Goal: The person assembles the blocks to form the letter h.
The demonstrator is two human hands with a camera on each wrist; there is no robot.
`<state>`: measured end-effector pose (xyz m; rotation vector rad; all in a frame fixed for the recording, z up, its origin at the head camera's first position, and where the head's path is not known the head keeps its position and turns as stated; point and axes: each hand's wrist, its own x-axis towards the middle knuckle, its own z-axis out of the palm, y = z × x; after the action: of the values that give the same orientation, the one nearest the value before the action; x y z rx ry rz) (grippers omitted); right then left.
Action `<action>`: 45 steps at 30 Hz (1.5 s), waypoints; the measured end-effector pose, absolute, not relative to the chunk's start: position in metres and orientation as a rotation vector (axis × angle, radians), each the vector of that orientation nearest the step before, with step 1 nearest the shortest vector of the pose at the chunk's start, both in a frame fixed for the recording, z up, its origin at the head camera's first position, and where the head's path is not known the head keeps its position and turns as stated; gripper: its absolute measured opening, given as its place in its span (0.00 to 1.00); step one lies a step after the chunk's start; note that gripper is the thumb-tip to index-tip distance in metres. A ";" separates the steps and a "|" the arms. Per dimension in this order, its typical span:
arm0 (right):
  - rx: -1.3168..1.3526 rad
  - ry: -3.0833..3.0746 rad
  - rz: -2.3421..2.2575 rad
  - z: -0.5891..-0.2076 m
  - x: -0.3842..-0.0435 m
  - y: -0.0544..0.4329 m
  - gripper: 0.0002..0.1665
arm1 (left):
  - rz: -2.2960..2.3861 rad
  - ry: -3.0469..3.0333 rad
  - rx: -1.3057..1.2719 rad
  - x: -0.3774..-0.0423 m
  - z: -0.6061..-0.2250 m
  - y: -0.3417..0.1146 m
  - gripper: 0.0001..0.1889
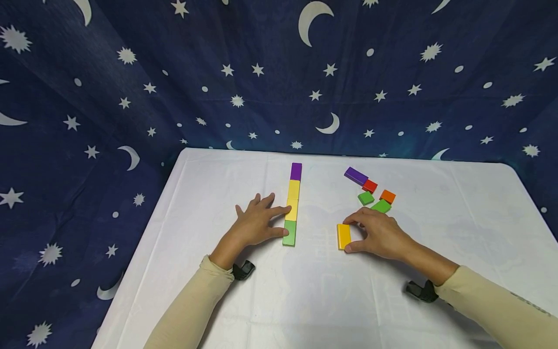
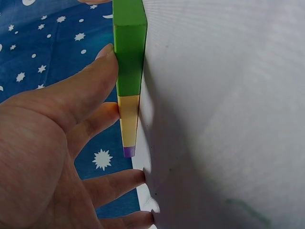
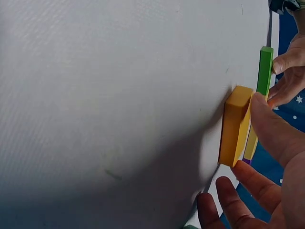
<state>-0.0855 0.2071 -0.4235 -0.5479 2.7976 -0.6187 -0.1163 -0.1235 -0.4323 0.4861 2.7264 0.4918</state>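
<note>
Head view shows the left hand [image 1: 256,224] at eight o'clock of a row of blocks [image 1: 294,203] on the white desk [image 1: 279,305], its grip spread apart, thumb and one fingertip touching the row. From twelve to six o'clock run a purple block [image 1: 296,171], two yellow blocks [image 1: 294,189] and a green block [image 1: 289,238]. At the green block's three o'clock is an orange-yellow block [image 1: 343,236]; between twelve and two o'clock from it lie five loose blocks [image 1: 369,186]. Beside it at three o'clock, the right hand [image 1: 380,233] has its grip clamped on that block.

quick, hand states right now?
Left hand: open, fingers straight, touching the row of blocks.
Right hand: closed, pinching the yellow-orange block.
</note>
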 end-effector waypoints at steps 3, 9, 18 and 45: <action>-0.552 2.775 -0.659 -0.422 -0.086 0.211 0.36 | 0.495 2.723 0.483 -0.116 -0.433 -0.123 0.34; -0.527 2.779 -0.683 -0.416 -0.092 0.221 0.34 | 0.497 2.721 0.486 -0.116 -0.432 -0.124 0.34; -0.476 2.928 -0.645 -0.406 -0.105 0.249 0.26 | 0.494 2.720 0.491 -0.116 -0.433 -0.124 0.34; -0.101 2.917 -0.528 -0.427 -0.123 0.270 0.40 | 0.501 2.717 0.487 -0.116 -0.433 -0.124 0.34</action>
<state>-0.1232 0.2701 -0.4266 -0.1013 2.9173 -0.5278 -0.1162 -0.1239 -0.4331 0.4870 2.7169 0.5010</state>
